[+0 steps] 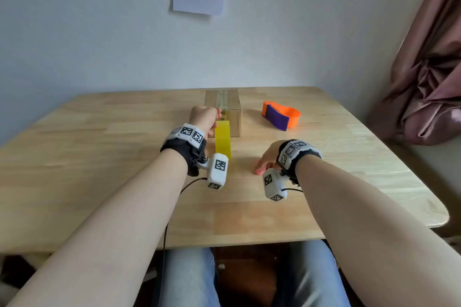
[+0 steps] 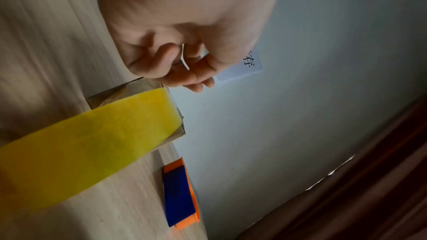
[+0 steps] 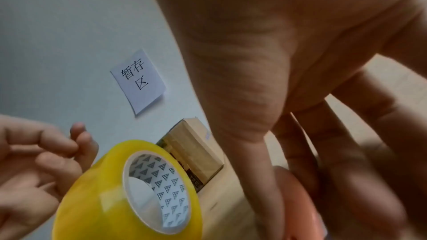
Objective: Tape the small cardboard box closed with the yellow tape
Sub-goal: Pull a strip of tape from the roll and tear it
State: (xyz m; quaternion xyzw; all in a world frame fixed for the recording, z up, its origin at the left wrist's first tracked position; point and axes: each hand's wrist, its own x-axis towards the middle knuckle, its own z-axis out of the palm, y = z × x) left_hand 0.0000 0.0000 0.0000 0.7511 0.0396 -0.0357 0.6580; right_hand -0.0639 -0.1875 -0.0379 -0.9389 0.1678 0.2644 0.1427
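The yellow tape roll (image 1: 222, 141) stands on edge on the desk (image 1: 99, 157), just before the small cardboard box (image 1: 222, 109). The left hand (image 1: 204, 114), nearer, hovers loosely curled beside it, holding nothing; the right hand (image 1: 265, 161) rests flat, fingers apart

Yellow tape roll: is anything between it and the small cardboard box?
Nothing visible. The yellow tape roll stands on edge on the table directly in front of the small cardboard box, with the left hand by its top. The orange and blue tape cutter lies off to the right, out of the way.
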